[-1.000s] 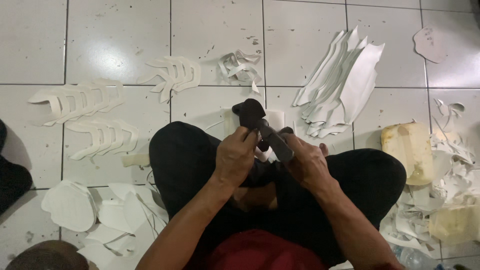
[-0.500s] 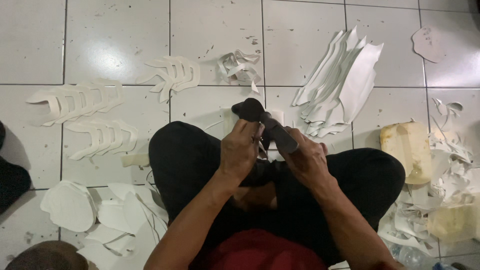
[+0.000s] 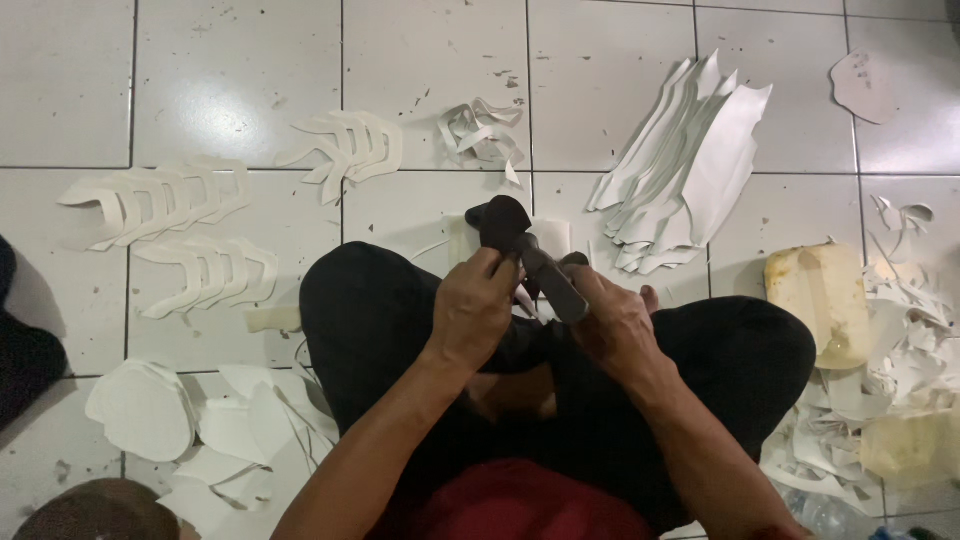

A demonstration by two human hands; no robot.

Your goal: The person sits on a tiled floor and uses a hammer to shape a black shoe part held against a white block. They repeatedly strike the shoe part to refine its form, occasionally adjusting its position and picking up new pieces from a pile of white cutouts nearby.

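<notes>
Left hand point(image 3: 478, 312) fingers curl tight around a dark piece point(image 3: 497, 222), held above the lap at centre. Right hand point(image 3: 612, 325) is closed around a dark tool point(image 3: 549, 281) laid against it. A slip could nick the left fingers, since they sit just beside the tool. White cutouts point(image 3: 690, 165) lie far right.

Dark tool point(image 3: 530, 255) lower end hidden by hands.

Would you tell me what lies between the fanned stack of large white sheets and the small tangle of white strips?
Head view: only bare tile floor between stack and tangle.
</notes>
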